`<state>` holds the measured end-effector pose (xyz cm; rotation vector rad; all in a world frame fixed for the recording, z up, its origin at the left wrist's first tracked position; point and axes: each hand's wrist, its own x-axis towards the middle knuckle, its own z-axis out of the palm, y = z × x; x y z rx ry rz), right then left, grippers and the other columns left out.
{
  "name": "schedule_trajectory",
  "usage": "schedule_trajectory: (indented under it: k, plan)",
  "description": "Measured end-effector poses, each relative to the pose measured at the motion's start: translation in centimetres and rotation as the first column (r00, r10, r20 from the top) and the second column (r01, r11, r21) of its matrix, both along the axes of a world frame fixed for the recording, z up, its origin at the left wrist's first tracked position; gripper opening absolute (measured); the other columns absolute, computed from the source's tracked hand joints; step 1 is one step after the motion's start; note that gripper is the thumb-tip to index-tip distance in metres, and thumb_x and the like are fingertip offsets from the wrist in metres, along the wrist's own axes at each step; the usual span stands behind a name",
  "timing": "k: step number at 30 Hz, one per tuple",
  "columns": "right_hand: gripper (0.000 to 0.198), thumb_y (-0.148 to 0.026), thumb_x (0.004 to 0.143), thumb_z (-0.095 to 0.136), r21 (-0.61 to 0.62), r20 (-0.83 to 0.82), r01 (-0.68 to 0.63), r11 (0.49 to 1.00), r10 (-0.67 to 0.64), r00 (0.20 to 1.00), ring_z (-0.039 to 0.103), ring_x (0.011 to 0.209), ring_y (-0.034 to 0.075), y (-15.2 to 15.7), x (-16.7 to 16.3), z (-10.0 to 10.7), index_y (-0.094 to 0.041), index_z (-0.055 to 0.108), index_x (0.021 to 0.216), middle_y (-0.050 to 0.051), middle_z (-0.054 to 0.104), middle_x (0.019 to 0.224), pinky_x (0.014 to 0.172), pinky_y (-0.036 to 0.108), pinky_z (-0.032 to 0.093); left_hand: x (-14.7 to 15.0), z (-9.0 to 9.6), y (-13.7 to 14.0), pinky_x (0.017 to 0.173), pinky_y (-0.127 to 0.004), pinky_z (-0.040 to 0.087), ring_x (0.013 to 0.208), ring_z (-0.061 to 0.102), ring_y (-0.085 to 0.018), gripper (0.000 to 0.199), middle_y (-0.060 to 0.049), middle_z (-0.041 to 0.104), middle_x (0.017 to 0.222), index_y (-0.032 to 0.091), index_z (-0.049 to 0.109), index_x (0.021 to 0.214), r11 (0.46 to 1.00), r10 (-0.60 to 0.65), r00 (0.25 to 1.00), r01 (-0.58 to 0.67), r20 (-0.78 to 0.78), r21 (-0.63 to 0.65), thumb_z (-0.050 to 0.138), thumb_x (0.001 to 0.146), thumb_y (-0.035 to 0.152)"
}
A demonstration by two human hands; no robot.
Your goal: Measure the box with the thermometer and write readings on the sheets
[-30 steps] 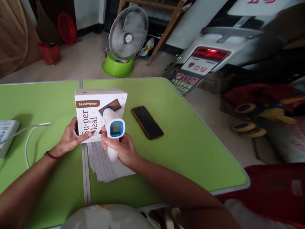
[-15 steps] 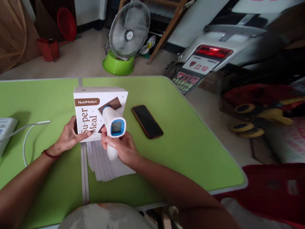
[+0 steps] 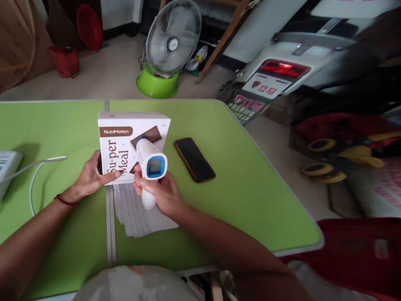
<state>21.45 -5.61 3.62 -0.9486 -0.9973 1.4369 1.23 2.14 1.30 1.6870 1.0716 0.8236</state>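
My left hand [image 3: 93,173] grips the lower left edge of a white box [image 3: 116,154] printed "NutriMotion Su-per Meal", thumb across its front, other fingers partly hidden behind. The box stands upright on the green table [image 3: 250,200]. Wrapped round the handle of a white and blue infrared thermometer [image 3: 150,156] is my right hand [image 3: 161,190]. The thermometer's nose points at the front of the box and its grey screen faces me; whether the nose touches the box I cannot tell. Printed paper sheets [image 3: 134,213] lie beneath my right hand, in front of the box.
A black phone [image 3: 194,159] in a brown case lies right of the box. At the left edge are a white device [image 3: 8,169] and a white cable [image 3: 33,184]. Beyond the table stand a fan [image 3: 173,39], a green basin [image 3: 156,83] and a scooter [image 3: 266,79].
The view has shifted slightly. Both hands keep their holds on the box and the thermometer, with hardly any movement between them.
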Motion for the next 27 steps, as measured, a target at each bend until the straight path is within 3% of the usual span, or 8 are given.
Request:
schedule_trajectory:
  k: [27]
  plan:
    - [0.031,-0.041,0.073,0.078,-0.031,0.01,-0.005,1.0,0.005,1.0,0.051,0.057,0.01,-0.2,-0.8,1.5,-0.021,0.057,0.082,-0.005,0.057,0.061,0.058,0.029,0.044,0.2,0.7,0.3,0.089,-0.05,0.058,0.104,0.066,-0.033,0.063,-0.016,0.066,0.118,0.013,0.058,0.111,0.998,-0.028,0.999,0.026,0.021,0.058,0.082,0.071,0.054]
